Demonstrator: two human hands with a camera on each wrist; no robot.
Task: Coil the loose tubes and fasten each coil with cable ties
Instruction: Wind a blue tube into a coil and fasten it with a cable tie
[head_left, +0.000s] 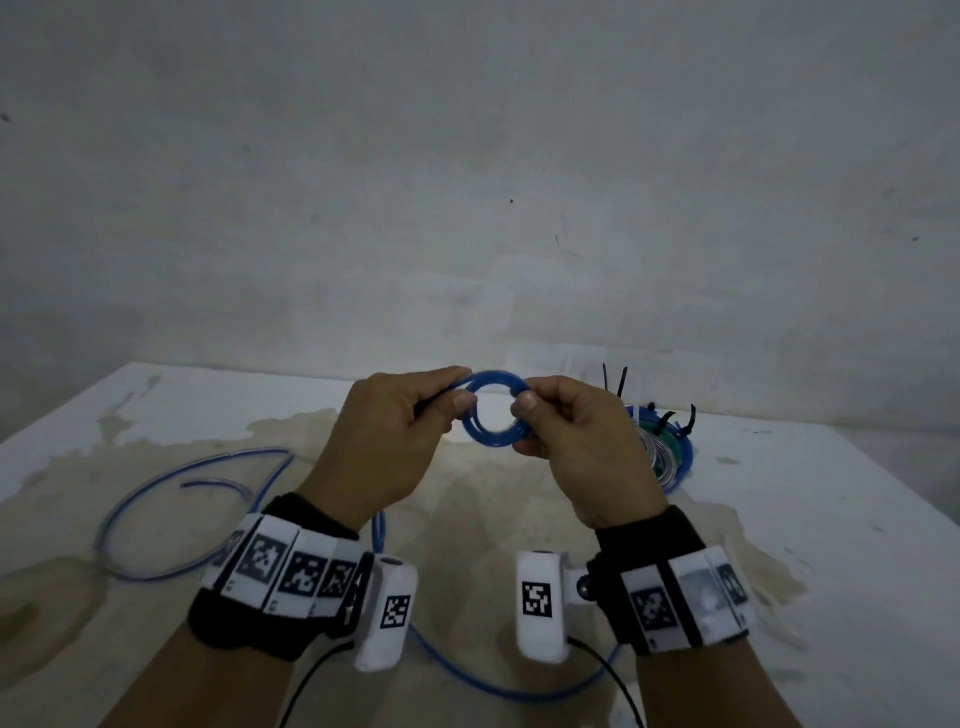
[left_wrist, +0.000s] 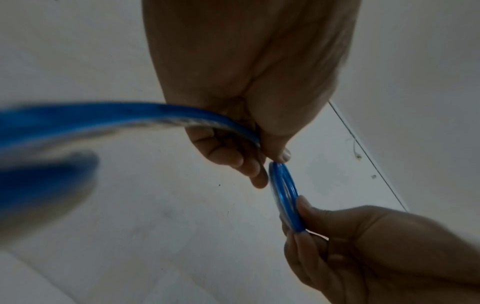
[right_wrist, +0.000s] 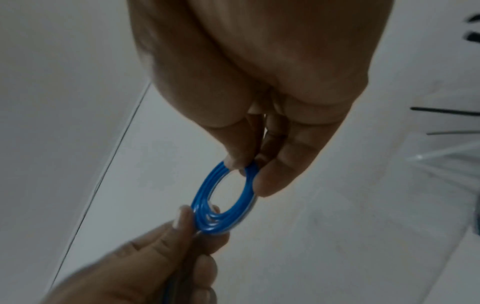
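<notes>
While the coiling step was under way, a small blue coil (head_left: 493, 410) of several turns stood upright in the air above the table (head_left: 779, 519), pinched on both sides.

Grip, left: the left hand (head_left: 384, 441) pinched the coil's 9 o'clock side between thumb and forefinger, the other fingers curled behind.
Grip, right: the right hand (head_left: 582, 447) pinched the 3 o'clock side the same way, thumb on the near face.

Feed: the loose blue tube (head_left: 156, 519) ran from the left hand down to the table, looped wide at 8 o'clock from the coil, then passed under the wrists toward 5 o'clock. By judgement, a good length was yet to be wound.

Next move, by judgement: the right hand needs to keep the turns clamped flat while the left draws in slack and lays another turn; springy tube may splay if either pinch eases. No tie was in either hand.

Stock at 3 o'clock from the coil: finished coils (head_left: 662, 449) with black cable ties (head_left: 685, 423) standing up from them.

Views compared: the head view alone showed the trailing tube and the finished coils. The left wrist view showed the tube (left_wrist: 130, 115) entering under the palm, and the coil (left_wrist: 285, 195) edge-on. The right wrist view showed the separate turns (right_wrist: 223, 197), slightly fanned at the left hand's side, and blurred dark strips (right_wrist: 446, 111) at its 3 o'clock edge.
</notes>
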